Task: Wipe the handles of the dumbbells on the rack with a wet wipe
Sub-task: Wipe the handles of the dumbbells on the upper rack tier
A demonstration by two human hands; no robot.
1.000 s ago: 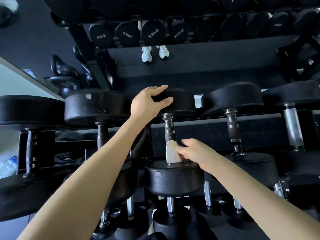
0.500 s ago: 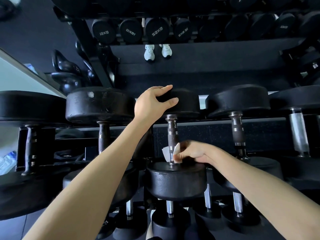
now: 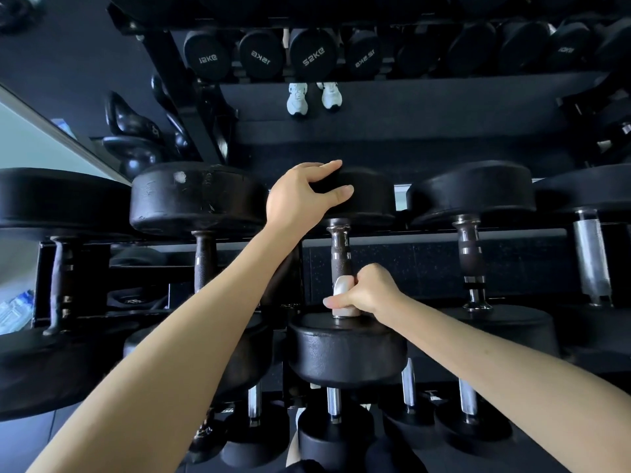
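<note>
A black dumbbell lies on the rack in the middle of the view, its knurled metal handle running between a far head and a near head. My right hand grips the lower end of that handle through a white wet wipe, just above the near head. My left hand holds the far head, fingers curled over its top edge and thumb on its side.
More black dumbbells lie side by side on the same rack level: one to the left and one to the right. Smaller dumbbells sit on the level below. A mirror behind reflects labelled dumbbell heads, white shoes and kettlebells.
My right hand has turned round the handle's lower end, and the wipe now wraps the handle more fully. My left hand keeps its hold on the far head.
</note>
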